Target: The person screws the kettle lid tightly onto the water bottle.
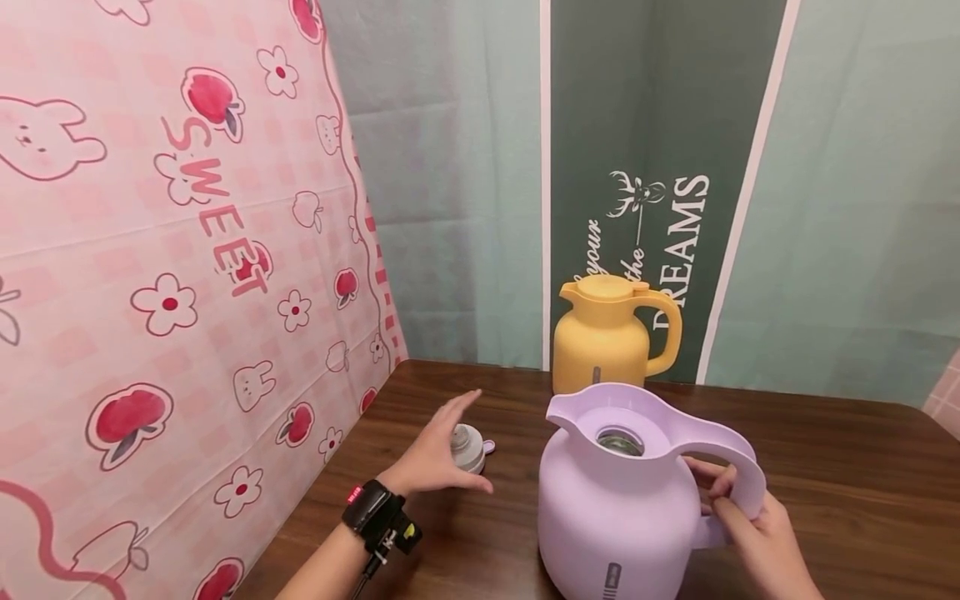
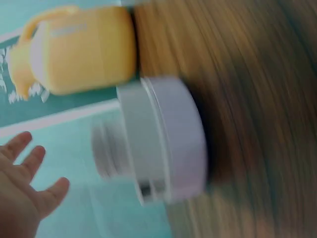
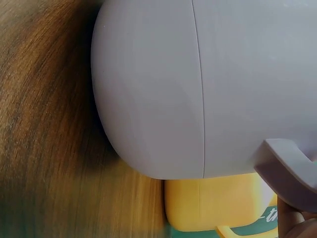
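A lilac thermos jug (image 1: 615, 508) stands upright on the table, its round mouth uncovered. My right hand (image 1: 761, 529) grips the jug's handle from the right; in the right wrist view the jug body (image 3: 198, 89) fills most of the picture. Left of the jug lies its lid (image 1: 468, 450), with a pale grey threaded part upward and a lilac rim below. My left hand (image 1: 431, 458) reaches beside the lid, fingers and thumb spread wide. In the left wrist view a gap shows between the hand (image 2: 25, 188) and the blurred lid (image 2: 158, 139).
Behind the lilac jug, near the table's back edge, stands a yellow thermos jug (image 1: 600, 342) with its top covered. The dark wooden table (image 1: 840, 500) meets a green printed curtain (image 1: 645, 125) at the back and a pink patterned cloth (image 1: 187, 333) on the left.
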Demonstrator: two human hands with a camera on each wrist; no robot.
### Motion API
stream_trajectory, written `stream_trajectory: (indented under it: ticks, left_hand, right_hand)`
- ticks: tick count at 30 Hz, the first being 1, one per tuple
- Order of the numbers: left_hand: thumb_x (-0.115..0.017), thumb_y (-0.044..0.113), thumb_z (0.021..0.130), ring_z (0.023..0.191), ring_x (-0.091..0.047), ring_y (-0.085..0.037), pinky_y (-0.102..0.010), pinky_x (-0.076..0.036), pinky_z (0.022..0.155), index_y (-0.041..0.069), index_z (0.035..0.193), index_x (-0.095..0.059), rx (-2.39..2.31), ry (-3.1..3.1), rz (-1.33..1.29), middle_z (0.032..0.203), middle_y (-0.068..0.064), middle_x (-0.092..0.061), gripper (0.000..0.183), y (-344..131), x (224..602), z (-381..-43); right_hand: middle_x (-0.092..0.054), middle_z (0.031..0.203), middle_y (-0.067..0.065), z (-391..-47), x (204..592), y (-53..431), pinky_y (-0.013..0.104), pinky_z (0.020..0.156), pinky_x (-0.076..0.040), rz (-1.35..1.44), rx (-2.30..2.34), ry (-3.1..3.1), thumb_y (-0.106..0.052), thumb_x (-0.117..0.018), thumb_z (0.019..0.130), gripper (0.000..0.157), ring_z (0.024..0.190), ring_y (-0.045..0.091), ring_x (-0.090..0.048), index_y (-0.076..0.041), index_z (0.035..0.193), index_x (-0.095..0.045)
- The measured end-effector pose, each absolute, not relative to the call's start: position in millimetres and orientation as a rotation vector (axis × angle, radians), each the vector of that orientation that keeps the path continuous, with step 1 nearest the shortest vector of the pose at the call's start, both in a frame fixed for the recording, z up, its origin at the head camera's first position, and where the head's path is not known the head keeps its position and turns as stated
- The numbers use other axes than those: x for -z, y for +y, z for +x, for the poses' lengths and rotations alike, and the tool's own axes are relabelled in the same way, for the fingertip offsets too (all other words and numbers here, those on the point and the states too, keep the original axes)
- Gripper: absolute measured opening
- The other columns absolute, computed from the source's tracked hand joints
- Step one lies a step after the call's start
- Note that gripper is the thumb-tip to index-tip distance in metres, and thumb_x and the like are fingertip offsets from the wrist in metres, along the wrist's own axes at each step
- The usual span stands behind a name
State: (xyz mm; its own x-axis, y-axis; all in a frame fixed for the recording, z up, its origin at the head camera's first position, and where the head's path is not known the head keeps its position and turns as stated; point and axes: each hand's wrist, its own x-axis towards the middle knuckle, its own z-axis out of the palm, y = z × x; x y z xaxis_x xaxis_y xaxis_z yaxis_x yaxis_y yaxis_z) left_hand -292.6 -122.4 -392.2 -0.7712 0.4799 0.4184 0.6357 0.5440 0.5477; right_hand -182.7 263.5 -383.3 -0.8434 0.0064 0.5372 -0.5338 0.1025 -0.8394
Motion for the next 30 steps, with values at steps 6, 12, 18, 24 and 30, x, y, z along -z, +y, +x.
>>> stream_trajectory:
  ticks: [6, 12, 18, 24, 30]
  left_hand:
    - [-0.091, 0.047, 0.054, 0.136, -0.027, -0.025, -0.05, -0.03, 0.105, 0.03, 0.151, -0.015, 1.137, -2.62, -0.791, 0.151, -0.008, -0.027, 0.125, -146.3, 414.9, -306.1]
    - [-0.09, 0.037, 0.062, 0.134, -0.031, -0.033, -0.05, -0.029, 0.105, 0.014, 0.152, -0.012, 1.303, -2.701, -0.681, 0.148, -0.021, -0.027, 0.121, -155.2, 435.1, -309.5]
    - [-0.087, 0.036, 0.067, 0.131, -0.035, -0.034, -0.052, -0.029, 0.105, 0.006, 0.151, -0.009, 1.362, -2.764, -0.621, 0.144, -0.024, -0.033, 0.119, -153.0, 443.7, -311.8]
    - [-0.089, 0.027, 0.064, 0.126, -0.04, -0.037, -0.052, -0.031, 0.103, -0.002, 0.149, -0.008, 1.295, -2.759, -0.632, 0.137, -0.026, -0.04, 0.121, -152.3, 451.5, -314.6]
    - [-0.088, 0.023, 0.067, 0.124, -0.042, -0.039, -0.053, -0.032, 0.103, -0.006, 0.147, -0.011, 1.254, -2.741, -0.64, 0.134, -0.028, -0.043, 0.114, -152.5, 453.4, -314.1]
  right_hand:
    - [-0.066, 0.112, -0.01, -182.7, 383.4, 263.5, 0.018, 0.069, -0.052, 0.521, -1.793, -1.973, 0.02, -0.038, 0.088, 0.022, 0.1, 0.0, -0.06, 0.001, 0.084, -0.048]
    - [-0.064, 0.112, -0.016, -180.8, 379.9, 264.6, 0.02, 0.069, -0.052, 0.437, -1.71, -2.107, 0.015, -0.04, 0.091, 0.017, 0.098, -0.001, -0.06, 0.001, 0.086, -0.048]
    - [-0.063, 0.113, -0.018, -181.8, 380.6, 267.1, 0.022, 0.067, -0.053, 0.404, -1.676, -2.165, 0.012, -0.041, 0.092, 0.014, 0.095, -0.001, -0.06, 0.0, 0.089, -0.048]
    - [-0.063, 0.114, -0.017, -181.6, 382.1, 268.6, 0.022, 0.067, -0.053, 0.421, -1.707, -2.145, 0.013, -0.041, 0.093, 0.015, 0.096, 0.0, -0.06, 0.001, 0.089, -0.048]
    - [-0.063, 0.113, -0.019, -181.3, 383.2, 268.6, 0.022, 0.067, -0.053, 0.369, -1.708, -2.173, 0.01, -0.042, 0.093, 0.013, 0.096, -0.002, -0.06, 0.0, 0.089, -0.048]
